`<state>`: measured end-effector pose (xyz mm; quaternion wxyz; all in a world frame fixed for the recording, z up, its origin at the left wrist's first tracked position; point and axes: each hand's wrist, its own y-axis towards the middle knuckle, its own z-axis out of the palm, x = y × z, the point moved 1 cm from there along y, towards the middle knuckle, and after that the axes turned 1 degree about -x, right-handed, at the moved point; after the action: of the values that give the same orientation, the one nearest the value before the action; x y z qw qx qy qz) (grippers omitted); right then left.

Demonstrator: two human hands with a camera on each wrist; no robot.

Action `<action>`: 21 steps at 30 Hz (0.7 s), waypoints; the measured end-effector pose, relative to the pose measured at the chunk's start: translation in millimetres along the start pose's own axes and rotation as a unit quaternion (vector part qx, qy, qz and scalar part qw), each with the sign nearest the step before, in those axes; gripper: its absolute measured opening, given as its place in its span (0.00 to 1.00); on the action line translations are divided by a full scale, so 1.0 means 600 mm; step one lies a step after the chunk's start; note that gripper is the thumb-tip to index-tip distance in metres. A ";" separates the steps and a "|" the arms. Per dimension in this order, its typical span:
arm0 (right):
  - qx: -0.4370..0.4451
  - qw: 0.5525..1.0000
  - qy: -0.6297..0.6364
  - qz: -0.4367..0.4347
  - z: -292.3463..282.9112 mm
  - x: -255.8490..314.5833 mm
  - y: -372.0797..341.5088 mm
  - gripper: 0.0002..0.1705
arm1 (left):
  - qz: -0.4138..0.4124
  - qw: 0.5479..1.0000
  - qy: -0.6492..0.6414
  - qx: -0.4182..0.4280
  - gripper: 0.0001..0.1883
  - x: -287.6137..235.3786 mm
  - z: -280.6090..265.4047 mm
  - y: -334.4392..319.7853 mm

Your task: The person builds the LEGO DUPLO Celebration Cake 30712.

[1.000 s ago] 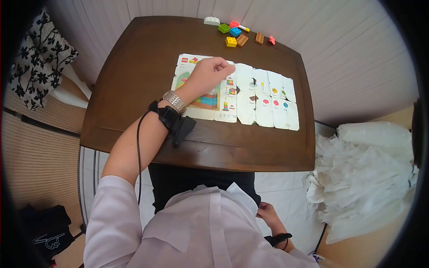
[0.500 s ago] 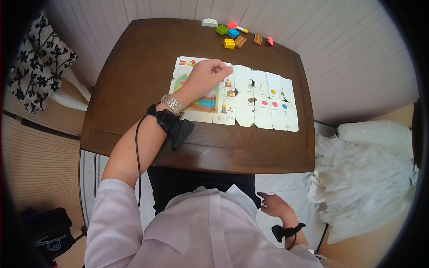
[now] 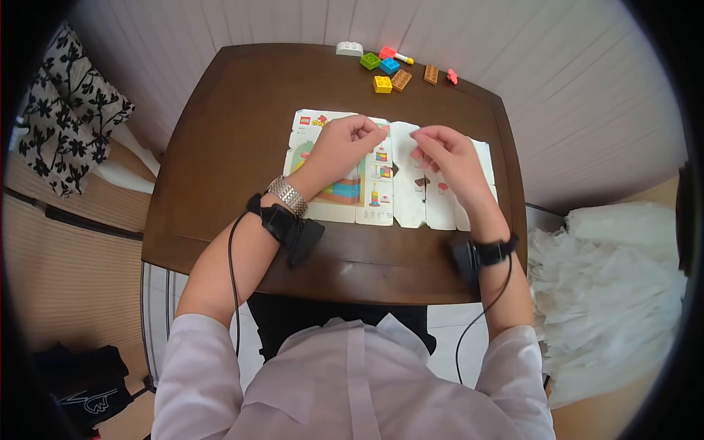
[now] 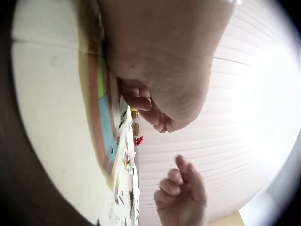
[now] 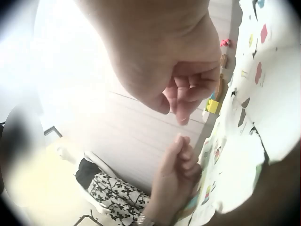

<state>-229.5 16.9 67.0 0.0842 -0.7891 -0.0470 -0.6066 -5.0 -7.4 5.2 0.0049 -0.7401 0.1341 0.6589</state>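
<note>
Left hand [image 3: 339,150] and right hand [image 3: 456,163] are held apart, loosely curled, seemingly empty, above the paper sheet [image 3: 408,202], laid lengthwise parallel to the table's [image 3: 242,132] near edge, closer to the left hand.

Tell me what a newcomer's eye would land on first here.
Probably the left grip and right grip, loosely curled over the ragged picture sheet on the table. Next, the bright toy bricks near the table's far edge, then the ruffled white fabric to the right.
</note>
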 end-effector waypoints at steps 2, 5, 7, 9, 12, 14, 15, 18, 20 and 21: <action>0.010 1.000 0.019 0.014 0.011 -0.035 0.047 0.12 | -0.009 1.000 -0.003 0.005 0.14 0.005 -0.002 0.001; 0.008 1.000 -0.009 0.021 0.021 -0.093 0.054 0.12 | -0.012 1.000 -0.017 0.005 0.13 0.023 0.011 -0.007; 0.024 1.000 0.001 0.012 0.018 -0.106 0.054 0.12 | -0.019 1.000 -0.021 0.009 0.13 0.025 0.011 -0.011; 0.032 0.999 0.000 0.000 0.016 -0.088 0.054 0.13 | -0.029 0.999 0.007 0.019 0.10 0.006 -0.002 -0.003; 0.033 0.999 -0.011 -0.014 0.013 -0.093 0.055 0.13 | -0.041 0.999 0.004 0.023 0.10 -0.002 -0.003 -0.005; 0.026 0.999 -0.009 -0.018 0.014 -0.097 0.055 0.13 | -0.034 0.999 -0.007 0.013 0.12 -0.003 -0.002 -0.005; 0.026 0.999 -0.013 -0.030 0.015 -0.099 0.055 0.12 | -0.040 0.999 -0.010 0.015 0.12 -0.005 -0.003 -0.006; 0.027 0.998 -0.019 -0.048 0.015 -0.102 0.055 0.11 | -0.048 0.999 -0.001 0.015 0.12 -0.015 -0.004 -0.009; 0.026 0.998 -0.019 -0.054 0.016 -0.103 0.056 0.11 | -0.050 0.999 0.010 0.014 0.12 -0.019 -0.006 -0.010; 0.027 0.998 -0.019 -0.061 0.016 -0.104 0.056 0.11 | -0.057 0.998 0.006 0.017 0.12 -0.020 -0.006 -0.010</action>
<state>-230.5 -12.7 1.7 0.0672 -0.7936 -0.1126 -0.5941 -1.3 0.3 16.6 0.0541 -0.7502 0.1026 0.6510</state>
